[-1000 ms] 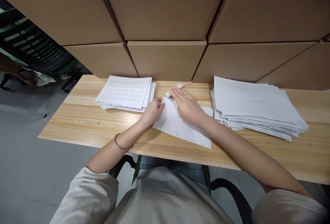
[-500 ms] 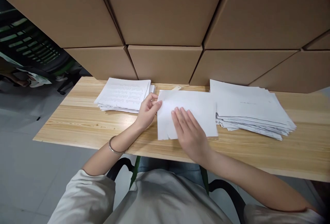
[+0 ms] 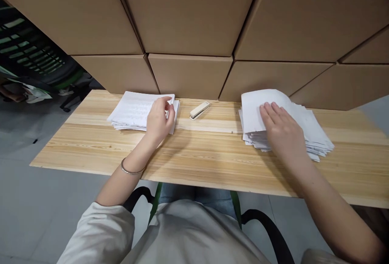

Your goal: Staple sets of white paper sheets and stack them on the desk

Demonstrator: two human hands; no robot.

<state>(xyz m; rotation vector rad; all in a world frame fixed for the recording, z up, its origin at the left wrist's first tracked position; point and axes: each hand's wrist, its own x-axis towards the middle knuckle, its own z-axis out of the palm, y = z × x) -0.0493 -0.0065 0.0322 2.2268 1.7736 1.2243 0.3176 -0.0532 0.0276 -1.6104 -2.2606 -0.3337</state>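
Observation:
My left hand point(image 3: 158, 120) is at the right end of the left paper stack point(image 3: 130, 108), whose top page carries lines of writing. Its fingers are loosely bent and apart, with nothing visible in them. On the other side, my right hand point(image 3: 284, 134) has a blank white sheet of paper point(image 3: 253, 108) over the right paper stack point(image 3: 319, 132). Its fingers lie straight on the sheet, while the thumb is hidden. The sheet bows up along its far edge. Between the stacks lies a cream stapler point(image 3: 199, 110), apart from both hands.
Large brown cardboard boxes point(image 3: 188, 75) form a wall along the back of the wooden table point(image 3: 194, 154). Black chair armrests point(image 3: 267, 227) curve beside my body below the front edge. A dark slatted chair back point(image 3: 27, 45) and part of another person are at far left.
The sheet has gone from the middle of the table to the right stack with my right hand. My left hand has released it and moved left to the other stack. The stapler is now uncovered.

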